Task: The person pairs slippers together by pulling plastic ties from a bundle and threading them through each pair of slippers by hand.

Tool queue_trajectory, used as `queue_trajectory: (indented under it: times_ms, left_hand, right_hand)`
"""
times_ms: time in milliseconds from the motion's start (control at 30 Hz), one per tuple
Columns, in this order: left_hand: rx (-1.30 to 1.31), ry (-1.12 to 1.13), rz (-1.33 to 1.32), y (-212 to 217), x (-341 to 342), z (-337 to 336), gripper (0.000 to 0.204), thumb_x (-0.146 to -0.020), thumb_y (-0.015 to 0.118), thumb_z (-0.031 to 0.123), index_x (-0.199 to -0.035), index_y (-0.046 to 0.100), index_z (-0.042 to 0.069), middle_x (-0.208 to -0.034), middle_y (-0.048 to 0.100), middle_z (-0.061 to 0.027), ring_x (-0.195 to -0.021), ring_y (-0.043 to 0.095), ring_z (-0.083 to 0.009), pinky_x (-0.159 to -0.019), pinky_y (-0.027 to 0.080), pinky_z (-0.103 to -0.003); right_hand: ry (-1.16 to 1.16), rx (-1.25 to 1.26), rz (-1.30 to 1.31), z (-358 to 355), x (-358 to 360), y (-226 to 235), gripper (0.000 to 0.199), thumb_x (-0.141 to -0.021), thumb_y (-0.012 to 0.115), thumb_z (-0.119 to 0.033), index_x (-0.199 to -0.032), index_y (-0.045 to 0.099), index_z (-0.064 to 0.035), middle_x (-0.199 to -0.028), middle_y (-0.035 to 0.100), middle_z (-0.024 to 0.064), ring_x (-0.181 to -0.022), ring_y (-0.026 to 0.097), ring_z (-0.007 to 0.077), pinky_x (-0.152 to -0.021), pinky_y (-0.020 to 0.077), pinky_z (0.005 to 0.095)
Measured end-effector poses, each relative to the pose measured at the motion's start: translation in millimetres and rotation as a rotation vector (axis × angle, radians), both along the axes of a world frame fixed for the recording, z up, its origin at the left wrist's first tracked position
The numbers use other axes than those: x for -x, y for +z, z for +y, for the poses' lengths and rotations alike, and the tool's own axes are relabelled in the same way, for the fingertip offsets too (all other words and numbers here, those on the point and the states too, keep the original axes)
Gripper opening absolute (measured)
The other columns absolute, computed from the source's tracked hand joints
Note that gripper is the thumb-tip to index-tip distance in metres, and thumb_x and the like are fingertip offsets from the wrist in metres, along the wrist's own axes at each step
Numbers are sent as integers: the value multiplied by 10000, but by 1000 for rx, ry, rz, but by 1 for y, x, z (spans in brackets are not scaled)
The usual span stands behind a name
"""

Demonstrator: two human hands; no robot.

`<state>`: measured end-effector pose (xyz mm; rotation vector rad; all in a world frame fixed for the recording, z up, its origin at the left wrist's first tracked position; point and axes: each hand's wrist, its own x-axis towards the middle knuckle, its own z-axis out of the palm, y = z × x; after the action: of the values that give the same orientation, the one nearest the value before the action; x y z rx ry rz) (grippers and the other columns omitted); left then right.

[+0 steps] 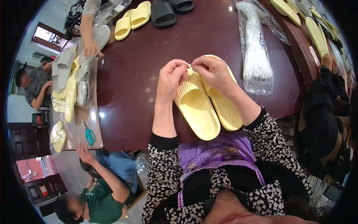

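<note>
A pair of pale yellow slide slippers [201, 117] lies side by side on the dark red table in front of me, toes pointing away and heels toward my purple checked apron. My left hand [169, 80] is closed in a pinch at the toe of the left slipper, its lower edge against the ribbed strap. My right hand [218, 74] pinches close by, over the toes, and partly covers the right slipper [228, 112]. The fingertips of both hands almost meet. Whatever is between them is too small and hidden to make out.
A clear bag of thin white strands [257, 56] lies to the right. Yellow slippers [140, 15] and dark slippers [163, 14] sit at the far edge. Teal-handled scissors [89, 135] and bagged slippers [70, 97] are on the left side table. Co-workers' hands are at left and right.
</note>
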<state>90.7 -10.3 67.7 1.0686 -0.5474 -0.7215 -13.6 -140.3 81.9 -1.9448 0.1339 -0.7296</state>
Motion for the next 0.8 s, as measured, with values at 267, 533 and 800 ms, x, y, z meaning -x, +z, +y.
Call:
queue_trajectory:
  times_ms: [267, 533, 800]
  left_hand:
    - [-34, 52, -5, 3, 8, -2, 79, -847, 541, 15, -846, 619, 2, -666, 546, 16, -580, 457, -31, -539, 374, -164]
    - [-43, 25, 14, 6, 11, -3, 79, -828, 549, 3, -832, 627, 5, -671, 550, 23, -558, 440, -23, -507, 362, -166]
    - [-63, -1, -45, -1, 5, -1, 68, -816, 572, 13, -838, 636, 5, -736, 598, 12, -596, 515, -33, -526, 416, -167]
  right_hand:
    - [-8, 38, -19, -1, 4, -1, 74, -800, 615, -52, -823, 636, 15, -628, 606, 79, -551, 543, 101, -510, 425, 251]
    - [-26, 187, -51, -4, 4, -3, 36, -770, 617, -15, -796, 631, 5, -698, 617, 80, -638, 578, 158, -597, 448, 276]
    - [-60, 220, -58, -1, 3, -2, 39, -756, 633, -9, -795, 631, -7, -758, 626, 69, -704, 583, 158, -662, 460, 273]
